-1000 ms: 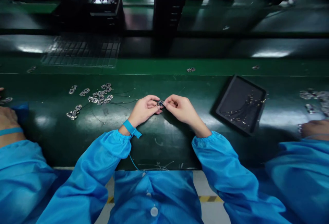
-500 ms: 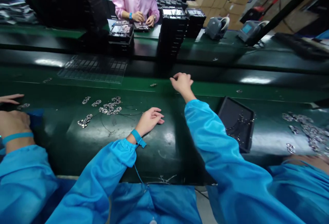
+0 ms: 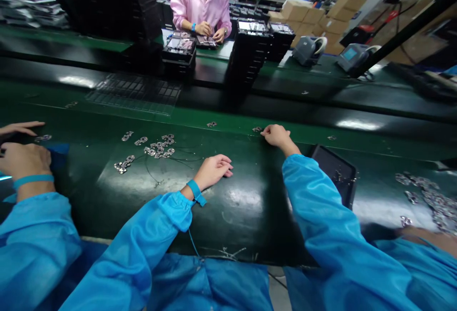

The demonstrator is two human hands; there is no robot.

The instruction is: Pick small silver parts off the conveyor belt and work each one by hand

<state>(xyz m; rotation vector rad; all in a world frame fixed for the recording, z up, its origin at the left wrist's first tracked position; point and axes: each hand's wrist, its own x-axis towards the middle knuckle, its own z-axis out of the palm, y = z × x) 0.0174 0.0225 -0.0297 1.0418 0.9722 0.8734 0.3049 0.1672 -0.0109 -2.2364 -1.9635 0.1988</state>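
Observation:
My left hand (image 3: 213,173) rests on the dark green worktop, fingers loosely stretched and nothing seen in them. Left of it lies a cluster of small metallic parts (image 3: 159,149), with thin dark wires (image 3: 185,155) trailing towards the hand. My right hand (image 3: 278,137) is farther out at the green strip, thumb and fingers pinched together. Its fingertips are right beside a small metallic part (image 3: 257,129); whether they touch it or hold something small is hidden. Near my right forearm lies a black tray (image 3: 333,159) with small bits in it.
Another person's hands (image 3: 26,159) are at the left edge. More metallic parts (image 3: 439,201) lie at right, by a neighbour's sleeve (image 3: 421,258). A clear plastic tray (image 3: 135,93) lies beyond the worktop. Across, a person in pink (image 3: 202,2) works between stacked black trays (image 3: 248,54).
My right hand has moved to the right and nearer to me, and its fingers have closed into a pinch. A metallic part now shows beside its fingertips. My left hand stays put.

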